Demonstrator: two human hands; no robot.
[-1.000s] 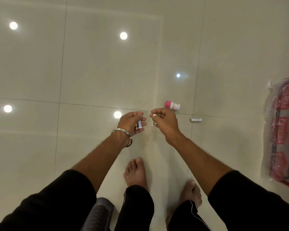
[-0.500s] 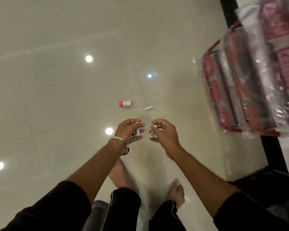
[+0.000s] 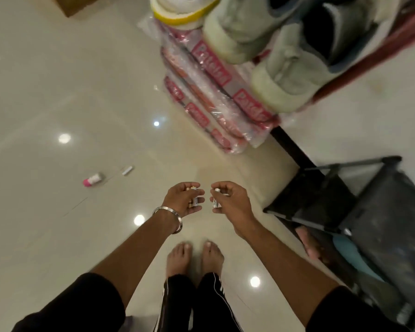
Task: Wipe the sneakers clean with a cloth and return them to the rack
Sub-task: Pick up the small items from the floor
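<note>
Sneakers (image 3: 268, 44) at top right, on rack (image 3: 374, 58) with reddish edge: pale grey-green uppers, thick cream soles, dark openings, heels toward camera, side by side. Third shoe (image 3: 180, 10), white with yellow sole stripe, just left of them. Left hand (image 3: 183, 200) curled round small batteries (image 3: 194, 200); right hand (image 3: 228, 200) pinches another battery (image 3: 216, 200). Hands near, apart, above glossy floor (image 3: 58, 92). Pink-capped bottle (image 3: 92, 179) lies on floor at left.

A small pink-capped bottle (image 3: 93, 179) lay on its side on the glossy cream tiled floor (image 3: 58, 92), with a little white tube (image 3: 127, 170) just beside it. Plastic-wrapped rolls with red labels (image 3: 209, 97) leaned near the wall. A brown cardboard box (image 3: 78, 3) showed at the top edge.
</note>
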